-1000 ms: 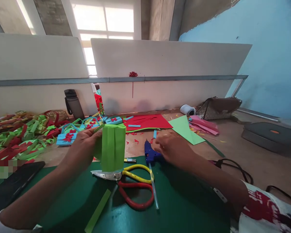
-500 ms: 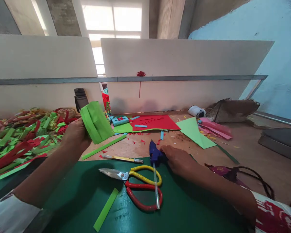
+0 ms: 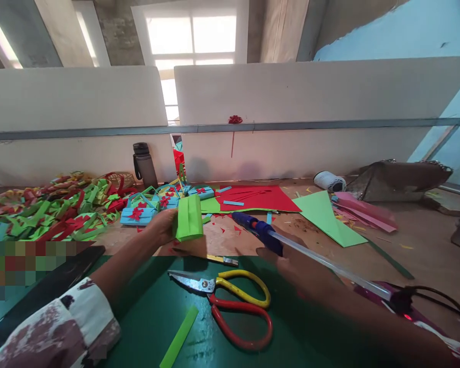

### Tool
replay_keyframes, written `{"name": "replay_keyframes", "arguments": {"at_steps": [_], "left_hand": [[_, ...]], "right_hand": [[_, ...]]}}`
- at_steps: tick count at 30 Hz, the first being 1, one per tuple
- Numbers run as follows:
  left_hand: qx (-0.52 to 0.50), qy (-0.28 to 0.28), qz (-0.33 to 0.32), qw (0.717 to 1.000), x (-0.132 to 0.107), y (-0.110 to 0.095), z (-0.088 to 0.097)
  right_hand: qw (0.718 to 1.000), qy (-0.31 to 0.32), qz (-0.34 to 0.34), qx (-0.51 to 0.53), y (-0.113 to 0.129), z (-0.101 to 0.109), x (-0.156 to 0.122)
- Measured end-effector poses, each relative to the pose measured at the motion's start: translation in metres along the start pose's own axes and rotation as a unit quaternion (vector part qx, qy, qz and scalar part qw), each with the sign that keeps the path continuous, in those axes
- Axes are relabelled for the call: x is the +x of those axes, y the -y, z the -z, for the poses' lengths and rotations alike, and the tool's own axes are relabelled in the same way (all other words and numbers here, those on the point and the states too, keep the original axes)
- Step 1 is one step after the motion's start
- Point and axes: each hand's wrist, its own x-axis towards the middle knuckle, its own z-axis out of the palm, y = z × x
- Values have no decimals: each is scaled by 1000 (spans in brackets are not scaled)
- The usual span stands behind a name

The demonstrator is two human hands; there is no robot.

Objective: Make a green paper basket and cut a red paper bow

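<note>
A small folded box of bright green paper [image 3: 189, 217] is held up over the mat's far edge, with my left hand [image 3: 164, 227] gripping its left side. My right hand [image 3: 278, 255], partly blurred, is closed round a blue glue gun [image 3: 258, 228]. The gun's nozzle points left toward the green box, apart from it, and a long clear glue stick [image 3: 322, 260] juts out of its back. Below both hands, scissors [image 3: 230, 301] with one yellow and one red handle lie on the green cutting mat [image 3: 138, 327]. A yellow cutter knife [image 3: 222, 260] rests at the mat's far edge, partly hidden.
Green and red paper strips [image 3: 61, 209] are heaped at the left. Blue paper boxes with red bows [image 3: 138, 214] stand beside them, near a dark bottle [image 3: 144, 166]. Red paper [image 3: 260, 197] and pale green paper [image 3: 329, 220] lie farther back. A green strip [image 3: 179, 337] is on the mat.
My right hand has lifted the glue gun and swung it to point left. My left hand has moved right and lower with the green box, turning it. The view has shifted left.
</note>
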Motion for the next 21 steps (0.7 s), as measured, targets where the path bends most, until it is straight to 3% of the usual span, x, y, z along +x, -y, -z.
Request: {"name": "replay_keyframes", "arguments": {"at_steps": [5,10,16,21], "left_hand": [[53,9,21,998,22,11,2],[96,-10,18,995,23,17,4],[122,3,-22,992,8,7,-12],[142,52,-66,986,-26,-2,-32]], "right_hand": [[999,19,-31,37,4,1,-4],[997,27,-32,65,4,2,-3],[994,35,-30,99,11,6,-1],[988,25,-93,118,10,14,1]]}}
